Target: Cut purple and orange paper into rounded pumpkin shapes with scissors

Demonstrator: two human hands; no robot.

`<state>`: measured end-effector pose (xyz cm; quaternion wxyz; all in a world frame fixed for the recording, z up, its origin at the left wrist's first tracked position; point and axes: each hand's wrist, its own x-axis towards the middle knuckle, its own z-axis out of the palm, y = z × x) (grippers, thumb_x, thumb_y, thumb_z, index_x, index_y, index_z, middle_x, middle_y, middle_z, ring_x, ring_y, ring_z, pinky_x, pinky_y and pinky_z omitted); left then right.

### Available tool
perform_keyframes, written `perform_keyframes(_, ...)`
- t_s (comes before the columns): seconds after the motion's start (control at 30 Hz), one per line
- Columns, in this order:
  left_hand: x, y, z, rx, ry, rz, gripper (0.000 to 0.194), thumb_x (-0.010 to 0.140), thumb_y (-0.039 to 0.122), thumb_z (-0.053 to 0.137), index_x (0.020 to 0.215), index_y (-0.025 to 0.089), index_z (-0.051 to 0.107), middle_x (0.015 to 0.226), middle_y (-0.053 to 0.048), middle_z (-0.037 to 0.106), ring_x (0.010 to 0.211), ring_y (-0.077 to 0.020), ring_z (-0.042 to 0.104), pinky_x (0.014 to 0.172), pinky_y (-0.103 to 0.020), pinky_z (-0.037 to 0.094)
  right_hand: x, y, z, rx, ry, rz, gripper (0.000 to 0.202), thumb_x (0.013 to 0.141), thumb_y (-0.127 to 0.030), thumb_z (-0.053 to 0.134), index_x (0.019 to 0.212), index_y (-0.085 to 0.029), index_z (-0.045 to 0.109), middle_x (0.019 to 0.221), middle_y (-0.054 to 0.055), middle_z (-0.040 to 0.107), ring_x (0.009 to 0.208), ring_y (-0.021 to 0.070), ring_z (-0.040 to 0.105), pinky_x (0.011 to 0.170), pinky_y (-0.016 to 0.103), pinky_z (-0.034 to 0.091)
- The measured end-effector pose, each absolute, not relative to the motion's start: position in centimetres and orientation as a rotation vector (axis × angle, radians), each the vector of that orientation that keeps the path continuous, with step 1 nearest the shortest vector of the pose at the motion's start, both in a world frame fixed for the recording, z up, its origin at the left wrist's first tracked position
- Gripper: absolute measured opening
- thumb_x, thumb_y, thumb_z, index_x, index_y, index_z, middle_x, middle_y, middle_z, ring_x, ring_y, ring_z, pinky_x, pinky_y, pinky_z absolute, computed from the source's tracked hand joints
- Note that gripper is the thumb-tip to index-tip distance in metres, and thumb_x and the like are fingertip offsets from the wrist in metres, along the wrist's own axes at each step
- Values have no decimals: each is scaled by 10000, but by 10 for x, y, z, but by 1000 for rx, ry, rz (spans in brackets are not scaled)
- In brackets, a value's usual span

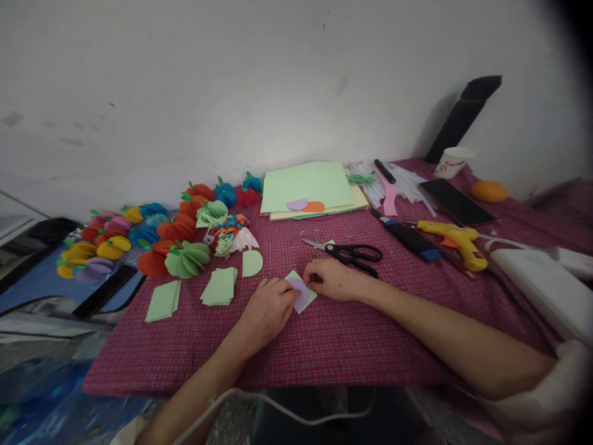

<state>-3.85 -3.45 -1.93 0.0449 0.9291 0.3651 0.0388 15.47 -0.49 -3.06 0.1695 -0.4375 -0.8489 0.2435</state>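
Observation:
Both hands work at a small light-green paper square [304, 304] turned cornerwise on the table, with a lilac rounded paper piece [300, 289] lying over it. My left hand [272, 304] grips the square's left side, its fingers closed at the edge. At the upper right side, the bent fingers of my right hand [331, 278] are pinched together on the papers; the fingertips are partly hidden. Black-handled scissors [354, 251] lie just beyond my right hand, blades pointing left. Left of my left hand are a cut green half-round [252, 263] and a stack of green paper pieces [219, 287].
Colourful paper pumpkins [177, 228] crowd the left, near paper scraps [228, 233]. Coloured sheets [306, 185] lie at the back. Rightward are a utility knife [410, 238], a yellow glue gun [456, 241] with its cord, a phone [456, 202], an orange fruit [490, 191] and a paper cup [453, 162].

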Motion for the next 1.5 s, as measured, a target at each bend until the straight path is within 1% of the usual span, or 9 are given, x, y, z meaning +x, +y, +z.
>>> perform_keyframes(0.23,-39,-35,-17,2849,1097,139,238,822,187,415,992,223,577,948,-42,566,892,-174,466,800,-351,333,155,-5,-30,-1247,-2413,697,181,667,-87,488,750,-161,631,752,28,642,705,137,563,665,221,396)
perform_keyframes(0.47,-40,-34,-17,2879,1074,115,217,834,195,397,972,206,565,979,-37,582,935,-178,470,833,-361,316,155,-4,-32,-1226,-2430,688,183,663,-84,488,750,-156,633,755,31,644,709,134,563,672,219,398)
perform_keyframes(0.6,-40,-34,-18,2888,1079,107,225,831,192,400,997,209,552,1006,-33,580,942,-184,473,841,-370,312,155,-4,-31,-1225,-2427,693,183,659,-85,493,757,-152,632,757,28,643,703,131,561,665,214,398)
perform_keyframes(1.37,-41,-34,-19,2913,1106,119,232,827,172,400,1002,202,549,976,-45,583,937,-180,476,833,-370,323,155,-5,-27,-1247,-2421,730,162,658,-93,514,753,-150,631,760,30,639,704,134,556,668,214,394)
perform_keyframes(1.5,-41,-35,-18,2913,1112,119,229,825,173,407,1002,199,549,961,-45,590,922,-176,482,821,-362,330,158,-6,-28,-1251,-2377,777,150,666,-93,516,748,-155,626,723,12,632,656,121,546,619,204,388)
